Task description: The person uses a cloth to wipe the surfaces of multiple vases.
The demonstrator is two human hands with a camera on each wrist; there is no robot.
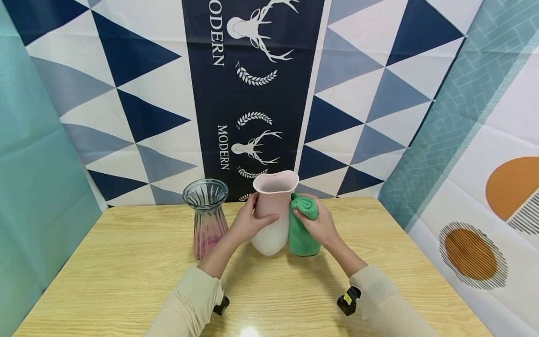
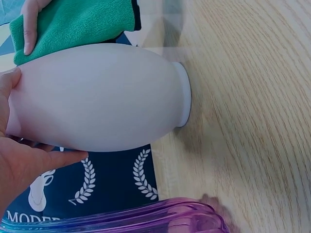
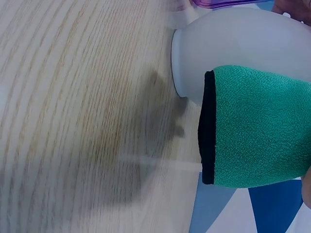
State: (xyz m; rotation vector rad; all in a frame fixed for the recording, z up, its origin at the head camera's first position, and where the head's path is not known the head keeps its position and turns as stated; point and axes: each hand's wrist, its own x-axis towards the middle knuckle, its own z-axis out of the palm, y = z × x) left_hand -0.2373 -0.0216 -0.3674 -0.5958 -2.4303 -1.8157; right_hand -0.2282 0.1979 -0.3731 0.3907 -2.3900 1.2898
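Observation:
A pale vase (image 1: 269, 234), pinkish at its wavy rim and white lower down, stands near the back of the table. My left hand (image 1: 248, 222) grips its neck from the left, thumb across the front. On the vase's right side, my right hand (image 1: 317, 224) holds a folded green cloth (image 1: 304, 236) with a dark edge, which hangs down beside the vase. In the left wrist view the vase (image 2: 102, 97) shows its smooth body and narrow foot, with the cloth (image 2: 82, 24) along its side. The right wrist view has the cloth (image 3: 257, 126) overlapping the vase (image 3: 233, 43).
A ribbed glass vase (image 1: 206, 220), bluish at the rim and pink below, stands just left of my left forearm. The wooden table (image 1: 139, 285) reaches back to a patterned wall covering (image 1: 160, 93). Dark watch-like devices (image 1: 348, 301) are at both wrists.

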